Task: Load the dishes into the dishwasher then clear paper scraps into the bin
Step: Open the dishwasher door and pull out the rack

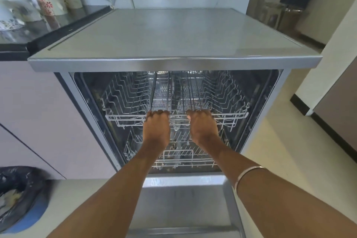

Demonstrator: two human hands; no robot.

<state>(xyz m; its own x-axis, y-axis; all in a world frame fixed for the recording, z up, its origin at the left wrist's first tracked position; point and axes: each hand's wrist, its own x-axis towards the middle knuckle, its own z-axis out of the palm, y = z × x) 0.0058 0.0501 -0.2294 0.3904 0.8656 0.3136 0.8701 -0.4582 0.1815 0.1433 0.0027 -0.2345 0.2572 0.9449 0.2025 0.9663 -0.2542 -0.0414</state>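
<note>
Both hands grip the front rail of the dishwasher's upper rack (228, 116): the left hand (156, 127) and right hand (202, 126) sit side by side, fingers curled over the wire. Below them lies the lower rack (185, 157) (dishes blurred on the counter (25, 31) far left); the bin (19, 197) stands low left of the left forearm

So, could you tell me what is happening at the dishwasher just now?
A person stands at the open dishwasher, its door folded down. The left hand and right hand both grip the front rail of the upper rack. Both racks look empty of dishes. A lined bin sits on the floor at left.
</note>
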